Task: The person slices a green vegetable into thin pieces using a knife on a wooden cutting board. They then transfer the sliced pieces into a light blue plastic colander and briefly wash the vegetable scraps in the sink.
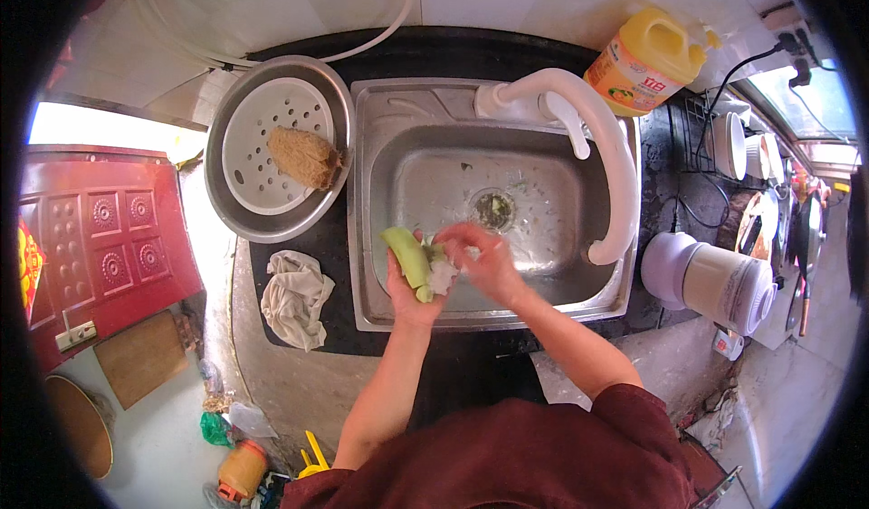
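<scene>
Over the near-left part of the stainless steel sink [434, 170], my left hand [414, 309] cradles a pale green vegetable piece [407, 256], long and smooth. A ragged whitish clump [442, 275] lies beside it in the same palm, with a smaller green bit below. My right hand [492, 265] is blurred, its fingertips bent at the top of the clump. Whether they pinch anything is not visible. Small green scraps sit in the drain strainer [493, 209], and others are scattered on the wet basin floor.
A white faucet [614, 170] arches over the sink's right side. To the left, a steel bowl [216, 170] holds a white perforated colander [254, 183] with a loofah sponge [302, 158]. Nearby are a crumpled cloth [295, 298], a yellow detergent jug [645, 61] and a white countertop appliance [706, 281].
</scene>
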`<action>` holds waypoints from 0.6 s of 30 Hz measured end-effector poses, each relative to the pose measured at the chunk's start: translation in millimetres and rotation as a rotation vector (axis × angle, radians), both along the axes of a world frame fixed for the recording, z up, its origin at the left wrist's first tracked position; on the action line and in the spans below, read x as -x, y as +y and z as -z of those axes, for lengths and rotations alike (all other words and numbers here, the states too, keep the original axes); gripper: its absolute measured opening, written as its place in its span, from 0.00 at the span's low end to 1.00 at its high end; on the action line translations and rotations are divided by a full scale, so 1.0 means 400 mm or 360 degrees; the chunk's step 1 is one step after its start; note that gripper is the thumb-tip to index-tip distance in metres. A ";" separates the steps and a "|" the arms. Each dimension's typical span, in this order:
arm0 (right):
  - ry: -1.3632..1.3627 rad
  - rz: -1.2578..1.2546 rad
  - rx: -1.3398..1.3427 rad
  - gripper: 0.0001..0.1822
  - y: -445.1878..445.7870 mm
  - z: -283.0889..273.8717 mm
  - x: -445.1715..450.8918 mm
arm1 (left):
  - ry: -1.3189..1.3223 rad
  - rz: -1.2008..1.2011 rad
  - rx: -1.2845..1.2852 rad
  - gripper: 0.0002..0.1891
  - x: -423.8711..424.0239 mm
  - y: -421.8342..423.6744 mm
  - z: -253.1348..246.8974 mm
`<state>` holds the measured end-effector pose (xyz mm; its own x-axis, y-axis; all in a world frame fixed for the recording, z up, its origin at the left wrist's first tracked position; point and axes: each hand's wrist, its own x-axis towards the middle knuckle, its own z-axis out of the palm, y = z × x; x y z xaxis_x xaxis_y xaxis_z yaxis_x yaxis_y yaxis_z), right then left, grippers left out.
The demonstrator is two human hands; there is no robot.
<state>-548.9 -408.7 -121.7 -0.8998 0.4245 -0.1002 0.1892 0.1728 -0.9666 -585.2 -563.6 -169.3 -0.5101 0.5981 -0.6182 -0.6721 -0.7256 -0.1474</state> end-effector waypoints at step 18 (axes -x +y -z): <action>-0.0411 -0.0449 -0.0713 0.22 0.107 0.603 0.027 | 0.0385 0.0147 -0.0206 0.30 0.034 -0.059 -0.049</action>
<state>-559.7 -365.7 -363.1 -0.9545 0.2238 -0.1972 0.2961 0.6317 -0.7164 -599.0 -587.3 -149.8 -0.5731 0.7147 -0.4009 -0.7614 -0.6454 -0.0620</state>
